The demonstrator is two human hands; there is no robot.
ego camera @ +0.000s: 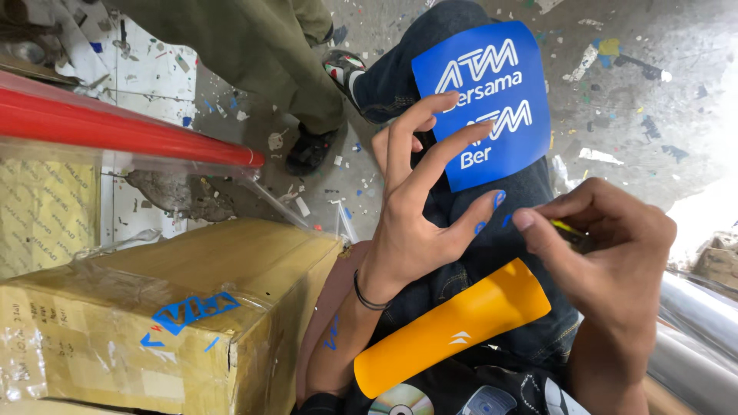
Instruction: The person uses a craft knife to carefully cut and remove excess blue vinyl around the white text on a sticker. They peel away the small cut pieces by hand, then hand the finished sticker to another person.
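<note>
A blue sticker sheet (pixel 492 92) with white lettering lies on my knee, over dark jeans. My left hand (pixel 415 207) hovers at the sheet's lower left edge with fingers spread; small blue scraps cling to its fingertips. My right hand (pixel 607 261) sits just right of it, pinching a small dark tool (pixel 573 234) with a yellow part. A rolled orange sheet (pixel 453 327) rests across my lap below both hands.
A taped cardboard box (pixel 154 323) with blue sticker bits stands at the left, with a red roll (pixel 115 127) above it. Another person's legs and sandalled feet (pixel 307 146) stand on the littered concrete floor. Silver rolls (pixel 699 323) lie at the right.
</note>
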